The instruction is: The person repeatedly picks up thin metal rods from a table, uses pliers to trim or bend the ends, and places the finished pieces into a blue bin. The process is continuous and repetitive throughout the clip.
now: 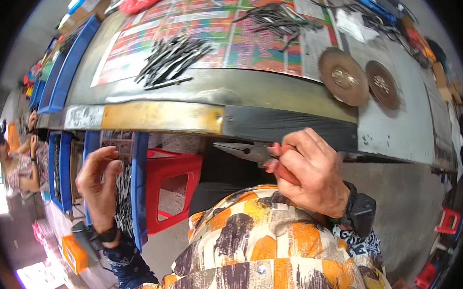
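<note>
My right hand (314, 170) is closed round the red handles of a pair of pliers (244, 151), just off the front edge of the workbench. The pliers' metal jaws point left and appear to have nothing between them. At the left, my left hand (99, 184) hangs over a blue crate (141, 192) beside the bench, its fingers loosely bent and apart, with nothing visible in them. Many thin dark strips (124, 204) lie in that crate. On the bench top rest a pile of black strips (173, 62) and a second, farther pile (280, 21).
A red plastic stool (172, 188) stands under the bench edge. Two brown discs (344, 77) lie on the right of the bench (291, 98). A blue tray (70, 65) sits at its left end. Another person (18, 159) sits at the far left.
</note>
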The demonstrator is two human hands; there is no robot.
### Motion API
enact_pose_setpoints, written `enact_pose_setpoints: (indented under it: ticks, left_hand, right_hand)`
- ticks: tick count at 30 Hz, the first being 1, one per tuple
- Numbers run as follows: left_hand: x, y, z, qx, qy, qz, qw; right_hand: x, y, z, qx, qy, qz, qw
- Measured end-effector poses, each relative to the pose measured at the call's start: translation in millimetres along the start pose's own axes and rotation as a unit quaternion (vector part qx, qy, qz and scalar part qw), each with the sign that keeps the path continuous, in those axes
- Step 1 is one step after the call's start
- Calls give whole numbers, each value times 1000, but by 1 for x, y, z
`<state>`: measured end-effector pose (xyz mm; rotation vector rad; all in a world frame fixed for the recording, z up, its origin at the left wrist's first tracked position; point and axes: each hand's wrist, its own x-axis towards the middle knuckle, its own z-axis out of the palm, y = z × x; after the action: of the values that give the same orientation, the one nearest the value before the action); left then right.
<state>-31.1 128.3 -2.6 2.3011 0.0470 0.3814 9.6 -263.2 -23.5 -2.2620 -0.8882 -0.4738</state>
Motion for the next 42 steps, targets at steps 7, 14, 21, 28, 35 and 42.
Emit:
enact_pose_setpoints:
  ticks: [7, 14, 21, 28, 35, 42]
  left_hand:
    - [37, 105, 29, -213, -52, 313, 924]
    - [80, 122, 95, 16, -30, 239, 970]
    - [130, 64, 129, 175, -26, 262, 949]
    - [125, 43, 122, 285, -40, 279, 916]
    - [126, 45, 126, 265, -18, 285, 921]
    - [106, 62, 117, 111, 9, 248, 962]
  right_hand:
    - [-4, 6, -5, -4, 44, 6, 999]
    - [-11, 14, -18, -8, 24, 33, 999]
    - [-14, 17, -15, 1, 37, 44, 998]
    - [-9, 18, -14, -7, 49, 41, 998]
    - [-8, 17, -16, -8, 48, 41, 998]
    - [-9, 15, -12, 5, 53, 37, 998]
